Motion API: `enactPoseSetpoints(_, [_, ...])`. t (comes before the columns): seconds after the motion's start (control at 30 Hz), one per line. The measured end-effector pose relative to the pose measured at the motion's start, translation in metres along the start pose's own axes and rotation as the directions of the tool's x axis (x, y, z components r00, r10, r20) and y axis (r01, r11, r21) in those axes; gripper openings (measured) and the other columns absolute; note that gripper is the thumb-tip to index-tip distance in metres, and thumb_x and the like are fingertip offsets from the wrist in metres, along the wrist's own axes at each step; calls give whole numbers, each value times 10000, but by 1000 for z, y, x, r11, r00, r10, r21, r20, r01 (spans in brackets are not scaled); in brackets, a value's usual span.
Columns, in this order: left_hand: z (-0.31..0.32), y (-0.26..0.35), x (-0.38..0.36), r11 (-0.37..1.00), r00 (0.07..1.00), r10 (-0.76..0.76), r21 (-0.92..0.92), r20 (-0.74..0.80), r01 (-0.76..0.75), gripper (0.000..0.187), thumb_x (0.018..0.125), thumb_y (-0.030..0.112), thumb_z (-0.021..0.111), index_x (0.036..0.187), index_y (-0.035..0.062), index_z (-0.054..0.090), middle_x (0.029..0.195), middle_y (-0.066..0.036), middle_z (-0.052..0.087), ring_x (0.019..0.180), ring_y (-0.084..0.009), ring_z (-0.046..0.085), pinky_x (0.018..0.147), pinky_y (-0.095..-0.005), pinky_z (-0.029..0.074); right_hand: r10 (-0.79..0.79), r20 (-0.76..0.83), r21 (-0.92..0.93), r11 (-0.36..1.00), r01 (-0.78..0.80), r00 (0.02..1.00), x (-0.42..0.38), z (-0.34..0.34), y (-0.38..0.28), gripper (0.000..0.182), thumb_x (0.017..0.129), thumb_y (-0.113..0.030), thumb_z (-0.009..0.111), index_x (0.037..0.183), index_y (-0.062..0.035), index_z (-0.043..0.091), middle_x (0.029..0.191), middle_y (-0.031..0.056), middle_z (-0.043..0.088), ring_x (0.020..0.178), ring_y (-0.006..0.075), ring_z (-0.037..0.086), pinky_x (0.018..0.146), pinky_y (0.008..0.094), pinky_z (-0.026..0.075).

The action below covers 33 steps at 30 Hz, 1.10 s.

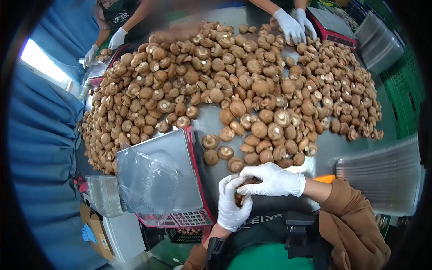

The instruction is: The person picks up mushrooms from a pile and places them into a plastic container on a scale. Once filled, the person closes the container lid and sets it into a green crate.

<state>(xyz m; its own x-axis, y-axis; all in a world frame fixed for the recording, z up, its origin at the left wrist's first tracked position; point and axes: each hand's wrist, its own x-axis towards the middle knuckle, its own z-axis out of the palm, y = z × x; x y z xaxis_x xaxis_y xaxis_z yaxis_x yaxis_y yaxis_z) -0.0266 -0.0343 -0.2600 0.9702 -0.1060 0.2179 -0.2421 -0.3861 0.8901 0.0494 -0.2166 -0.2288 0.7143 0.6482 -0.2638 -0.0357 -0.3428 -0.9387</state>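
Both of my hands wear white gloves and meet at the table's near edge, in front of my apron. My left hand point(232, 206) is curled around a brown mushroom point(243, 191), palm turned up. From the right, my right hand point(272, 181) closes its fingers over the same mushroom, which the gloves partly hide. Just beyond them lie loose mushrooms point(225, 153) at the edge of a large heap point(180, 76) on the metal table point(211, 121). A clear plastic tray point(153, 177) rests tilted on the red-framed scale point(180, 148) to the left.
Stacked clear trays point(382, 173) stand at the right, and another stack point(103, 195) at lower left. An orange object point(325, 178) lies near my right wrist. Across the table are co-workers' gloved hands point(290, 27), another scale point(330, 24) and green crates point(400, 90).
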Motion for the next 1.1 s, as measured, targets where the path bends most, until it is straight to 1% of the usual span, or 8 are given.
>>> enactPoseSetpoints(0.3, [-97, -1, -132, 577, 706, -662, -431, 252, 694, 475, 854, -46, 771, 1232, 31, 492, 1121, -85, 627, 1073, -175, 659, 946, -304, 531, -57, 185, -154, 984, 87, 981, -34, 51, 18, 370, 993, -389, 631, 1200, -84, 671, 1129, 184, 724, 1071, 359, 695, 948, 450, 532])
enactPoseSetpoints(0.43, [-152, -48, -215, 722, 723, -691, -59, -10, 689, 384, 836, 28, 775, 1162, 34, 571, 1071, -107, 655, 1023, -228, 676, 903, -357, 539, -59, 158, -138, 987, 81, 986, -42, 57, 22, 357, 1003, -363, 620, 1220, -84, 669, 1175, 179, 713, 1117, 359, 678, 985, 440, 521])
enactPoseSetpoints(0.6, [-195, -109, -284, 335, 835, -407, 790, -370, 513, 483, 822, 187, 815, 1243, 41, 631, 1133, -209, 664, 1080, -384, 645, 967, -449, 508, -44, 133, -115, 992, 60, 990, -44, 66, 31, 340, 1009, -331, 616, 1228, -77, 667, 1182, 182, 711, 1122, 365, 676, 992, 433, 519])
enactPoseSetpoints(0.73, [-239, -116, -256, 553, 759, -194, 569, -621, 608, 174, 941, 106, 695, 857, -21, 610, 934, -159, 632, 863, -327, 604, 852, -428, 505, -38, 64, -194, 980, 49, 997, -54, 63, 29, 324, 1016, -319, 609, 1231, -83, 665, 1162, 180, 712, 1104, 356, 679, 975, 428, 521])
enactPoseSetpoints(0.8, [-238, -90, -206, 652, 780, -11, 587, -626, 480, 94, 966, 66, 668, 935, -18, 637, 920, -119, 631, 802, -267, 572, 808, -392, 502, -8, 26, -163, 987, 12, 1000, -56, 62, 29, 320, 1018, -313, 603, 1233, -83, 663, 1151, 181, 710, 1099, 353, 678, 973, 429, 518])
enactPoseSetpoints(0.83, [-228, -64, -174, 757, 706, -180, 362, -685, 544, 79, 962, 46, 657, 1010, -17, 650, 1039, -146, 651, 907, -285, 610, 862, -399, 504, 2, 11, -152, 988, -1, 1000, -56, 62, 29, 320, 1018, -312, 603, 1233, -83, 663, 1150, 181, 709, 1099, 353, 677, 974, 429, 518])
enactPoseSetpoints(0.9, [-207, -24, -112, 655, 840, 277, 731, -467, 191, 163, 938, 32, 667, 1094, -12, 648, 1169, -172, 642, 1069, -329, 611, 946, -409, 487, -1, -17, -136, 991, -2, 1000, -54, 64, 29, 322, 1017, -310, 600, 1235, -80, 660, 1151, 179, 707, 1107, 354, 672, 980, 428, 513])
enactPoseSetpoints(1.1, [-156, 2, -35, 473, 987, 126, 881, -96, 25, 311, 920, 143, 700, 1218, 63, 658, 1128, -123, 686, 1101, -297, 632, 1075, -489, 407, -32, -53, -178, 984, 22, 998, -57, 61, 26, 324, 1019, -307, 588, 1238, -79, 660, 1159, 175, 702, 1121, 353, 661, 984, 438, 511])
